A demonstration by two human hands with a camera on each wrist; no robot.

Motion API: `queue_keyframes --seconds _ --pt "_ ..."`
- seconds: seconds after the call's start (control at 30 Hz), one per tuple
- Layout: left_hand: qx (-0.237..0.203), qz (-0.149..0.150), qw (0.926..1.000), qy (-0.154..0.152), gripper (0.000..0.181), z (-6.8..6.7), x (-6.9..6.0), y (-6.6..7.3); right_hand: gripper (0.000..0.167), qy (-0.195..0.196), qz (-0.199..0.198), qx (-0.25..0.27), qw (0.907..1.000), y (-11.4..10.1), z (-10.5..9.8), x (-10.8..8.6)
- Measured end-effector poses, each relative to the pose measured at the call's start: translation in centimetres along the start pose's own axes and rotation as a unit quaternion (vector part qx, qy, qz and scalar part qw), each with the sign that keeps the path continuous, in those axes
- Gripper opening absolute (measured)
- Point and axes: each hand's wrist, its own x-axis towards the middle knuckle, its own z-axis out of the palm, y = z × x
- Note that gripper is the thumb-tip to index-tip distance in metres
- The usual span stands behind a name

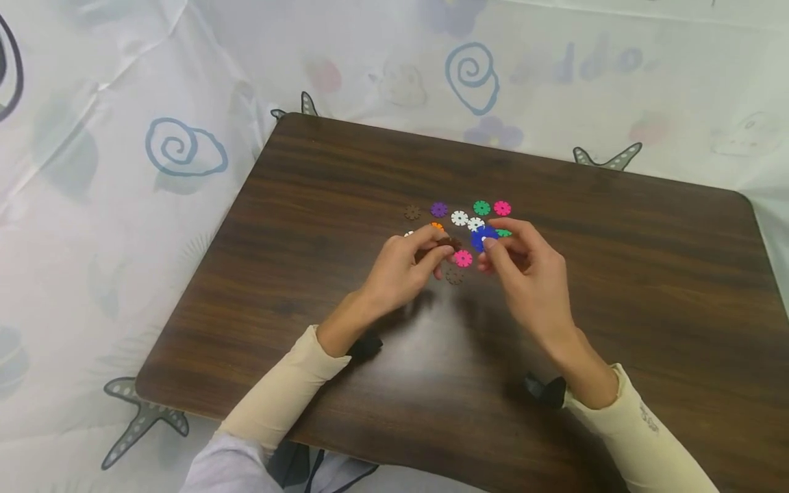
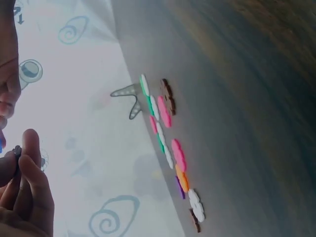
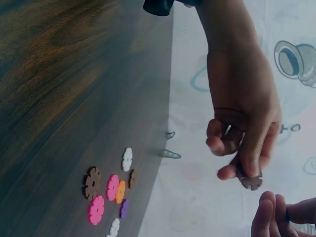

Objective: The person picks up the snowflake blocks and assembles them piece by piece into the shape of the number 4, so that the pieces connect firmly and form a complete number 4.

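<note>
My left hand [image 1: 399, 272] pinches a brown notched disc [image 3: 252, 182] between thumb and fingers, held above the table. A blue notched disc [image 1: 480, 237] is in my right hand [image 1: 537, 277], gripped by thumb and fingertips. The two discs are close together but apart, with the blue one to the right. Beneath and beyond the hands lie loose notched discs, among them a purple one [image 1: 438, 209], a white one [image 1: 459, 218], a pink one [image 1: 463, 258] and a brown one [image 1: 455, 276]. The left hand partly covers an orange disc [image 1: 437, 225] in the head view.
The dark wood-grain table [image 1: 647, 287] has rounded corners. At the far side of the group are a green disc [image 1: 481, 207] and another pink disc [image 1: 502, 207]. A pale printed cloth [image 1: 382, 41] hangs behind the table and at its left.
</note>
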Motion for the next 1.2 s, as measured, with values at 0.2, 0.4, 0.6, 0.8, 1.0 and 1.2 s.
queue_keyframes --seconds 0.2,0.4,0.6,0.8,1.0,1.2 --pt "0.015 0.048 0.9987 0.008 0.010 0.4 0.1 0.1 0.027 0.004 -0.019 -0.014 0.9997 0.1 0.4 0.2" --pt "0.051 0.087 0.9946 0.021 0.010 0.7 0.1 0.1 0.026 0.010 -0.012 -0.017 0.9997 0.1 0.7 0.4" --pt "0.116 0.119 0.9856 0.030 0.011 0.9 0.1 0.3 0.024 0.004 0.011 0.027 0.9996 0.2 0.9 0.3" --pt "0.145 0.139 0.9785 0.046 0.010 1.1 -0.1 0.4 0.024 0.001 0.034 0.049 0.9982 0.4 1.4 0.2" --pt "0.175 0.164 0.9687 0.064 0.009 1.4 0.0 0.5 0.023 0.022 0.037 0.103 0.9937 0.6 2.2 -0.2" --pt "0.131 0.122 0.9836 0.025 0.010 1.2 0.0 0.6 0.026 0.019 0.034 0.101 0.9941 0.9 2.5 -0.7"
